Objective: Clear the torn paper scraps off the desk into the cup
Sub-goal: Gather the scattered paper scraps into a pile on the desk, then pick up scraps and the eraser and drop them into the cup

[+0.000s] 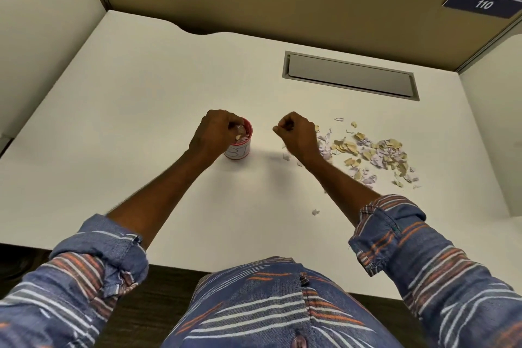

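Scraps [375, 151] beside fisted right hand [296, 133]; left hand [216, 133] pinches scraps over cup [240, 147].

Grey cable hatch [350, 75], blue 110 sign [483, 3]

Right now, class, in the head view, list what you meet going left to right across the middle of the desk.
left hand → cup → right hand → pile of torn paper scraps
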The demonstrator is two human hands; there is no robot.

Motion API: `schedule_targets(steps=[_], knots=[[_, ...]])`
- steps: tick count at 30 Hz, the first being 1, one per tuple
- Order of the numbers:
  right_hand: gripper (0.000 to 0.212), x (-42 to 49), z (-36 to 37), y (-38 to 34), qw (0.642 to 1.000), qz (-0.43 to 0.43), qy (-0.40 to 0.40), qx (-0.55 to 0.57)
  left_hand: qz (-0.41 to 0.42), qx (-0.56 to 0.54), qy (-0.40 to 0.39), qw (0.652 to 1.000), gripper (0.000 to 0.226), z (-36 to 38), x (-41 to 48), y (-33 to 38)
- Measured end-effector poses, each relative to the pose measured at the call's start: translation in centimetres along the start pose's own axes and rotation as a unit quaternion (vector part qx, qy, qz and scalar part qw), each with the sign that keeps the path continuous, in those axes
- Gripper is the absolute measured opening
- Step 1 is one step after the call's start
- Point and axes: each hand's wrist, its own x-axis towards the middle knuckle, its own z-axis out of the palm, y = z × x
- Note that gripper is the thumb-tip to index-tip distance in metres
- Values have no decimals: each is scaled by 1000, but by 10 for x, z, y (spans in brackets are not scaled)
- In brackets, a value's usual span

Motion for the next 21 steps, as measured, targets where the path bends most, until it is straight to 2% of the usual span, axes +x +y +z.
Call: schedule_targets(steps=[3, 6, 8, 10, 12, 15, 18, 21], knots=[[13, -9, -22, 43, 996, -30, -4, -83, 34, 43, -6, 998, 18, 4, -2, -1], [35, -19, -45, 83, 986, -24, -25, -161, 44, 64, -4, 997, 20, 7, -2, -2], [54, -26, -57, 103, 970, -3, -72, -233, 47, 73, -3, 996, 22, 9, -2, 0], [63, -37, -65, 117, 950, -1, -117, -288, 57, 51, 26, 997, 26, 10, -5, 7], [59, -48, -69, 125, 943, -45, -132, -301, 72, 0, 62, 995, 28, 14, -8, 19], [35, -66, -68, 133, 947, -133, -117, -267, 103, -37, 72, 991, 22, 30, -12, 38], [24, -75, -73, 140, 945, -153, -116, -264, 132, -46, 20, 990, 21, 60, -18, 53], [29, -81, -87, 152, 951, -139, -85, -263, 136, -18, -59, 989, 40, 95, -23, 62]])
